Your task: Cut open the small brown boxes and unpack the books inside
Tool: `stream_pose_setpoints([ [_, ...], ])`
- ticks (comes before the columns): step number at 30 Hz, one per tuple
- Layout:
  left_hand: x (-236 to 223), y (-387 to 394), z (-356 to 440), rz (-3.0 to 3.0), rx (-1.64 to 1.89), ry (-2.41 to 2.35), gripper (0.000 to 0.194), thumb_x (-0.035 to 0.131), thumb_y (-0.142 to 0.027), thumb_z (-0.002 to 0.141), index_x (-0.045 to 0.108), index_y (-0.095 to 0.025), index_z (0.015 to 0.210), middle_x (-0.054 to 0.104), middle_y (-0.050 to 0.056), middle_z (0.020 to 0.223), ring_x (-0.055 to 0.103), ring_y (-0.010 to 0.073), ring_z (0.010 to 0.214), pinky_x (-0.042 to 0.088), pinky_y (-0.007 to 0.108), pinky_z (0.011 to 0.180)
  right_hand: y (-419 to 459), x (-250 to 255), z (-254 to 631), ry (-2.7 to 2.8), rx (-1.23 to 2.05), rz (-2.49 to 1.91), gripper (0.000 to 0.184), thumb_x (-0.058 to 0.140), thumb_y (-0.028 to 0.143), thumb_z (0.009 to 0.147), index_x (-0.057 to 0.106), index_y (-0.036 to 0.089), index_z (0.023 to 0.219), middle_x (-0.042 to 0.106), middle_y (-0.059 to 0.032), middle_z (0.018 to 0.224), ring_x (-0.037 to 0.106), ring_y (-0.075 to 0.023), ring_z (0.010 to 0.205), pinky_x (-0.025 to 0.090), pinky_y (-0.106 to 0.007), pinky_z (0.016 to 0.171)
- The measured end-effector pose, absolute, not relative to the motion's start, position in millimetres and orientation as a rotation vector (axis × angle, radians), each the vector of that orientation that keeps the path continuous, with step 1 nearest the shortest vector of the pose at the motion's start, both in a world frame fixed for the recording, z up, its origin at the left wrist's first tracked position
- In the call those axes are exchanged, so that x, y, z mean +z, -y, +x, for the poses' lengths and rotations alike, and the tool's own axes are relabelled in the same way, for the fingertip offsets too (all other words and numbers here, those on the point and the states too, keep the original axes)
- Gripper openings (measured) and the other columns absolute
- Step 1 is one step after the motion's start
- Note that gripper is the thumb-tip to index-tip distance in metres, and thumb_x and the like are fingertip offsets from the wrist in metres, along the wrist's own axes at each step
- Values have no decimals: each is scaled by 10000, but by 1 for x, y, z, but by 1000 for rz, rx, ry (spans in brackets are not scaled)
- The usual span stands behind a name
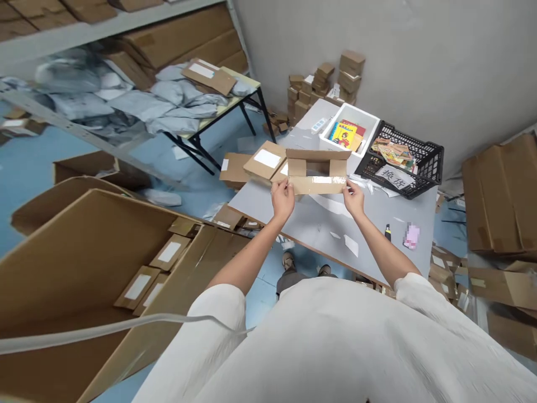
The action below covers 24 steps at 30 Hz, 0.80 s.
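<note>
- One small cardboard box (319, 170) is held above the grey counter (369, 218), in front of the person and a little away from the body.
- The long axis of the box runs from left to right, so each short end is met by one hand.
- The left hand (283, 198) is closed on the left lower corner, and the right hand (353, 198) is closed on the right lower corner; the two hands are kept apart by the length of the box.
- Neither hand is clearly nearer: both are touching the box.
- The top flaps are seen open, and a strip of clear tape is seen on the front wall.
- Behind the box, one white foam box (369, 120) and one black basket (432, 154) are counted, side by side, both with printed items inside.
- Two flat labelled parcels (251, 162) lie just beside the left end of the box.
</note>
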<state>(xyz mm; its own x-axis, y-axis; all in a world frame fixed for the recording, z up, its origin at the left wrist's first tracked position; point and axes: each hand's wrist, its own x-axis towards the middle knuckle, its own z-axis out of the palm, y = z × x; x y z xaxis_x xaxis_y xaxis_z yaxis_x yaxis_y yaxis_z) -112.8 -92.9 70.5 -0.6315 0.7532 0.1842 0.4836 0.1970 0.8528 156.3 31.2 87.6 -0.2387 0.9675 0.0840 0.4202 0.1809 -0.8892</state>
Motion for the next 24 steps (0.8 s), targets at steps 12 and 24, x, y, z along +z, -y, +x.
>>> stream_pose_setpoints([
  [12, 64, 152, -254, 980, 1492, -2379, 449, 569, -311, 1104, 689, -210, 1525, 691, 151, 1346, 693, 310, 1298, 543, 416, 1202, -16, 97, -17, 1938, 989, -1217, 599, 582, 499, 1015, 767, 210, 1506, 779, -121, 1501, 728, -315, 1193, 567, -478, 1171],
  [24, 16, 242, -409, 611, 1405, -2494, 666, 599, -267, 1032, 512, -227, 1691, 618, 186, 1597, 588, 357, 1538, 458, 511, 1345, 17, 53, -231, 2058, 1322, -1023, 633, 667, 566, 989, 760, 220, 1510, 809, -101, 1448, 762, -335, 1254, 590, -502, 1184],
])
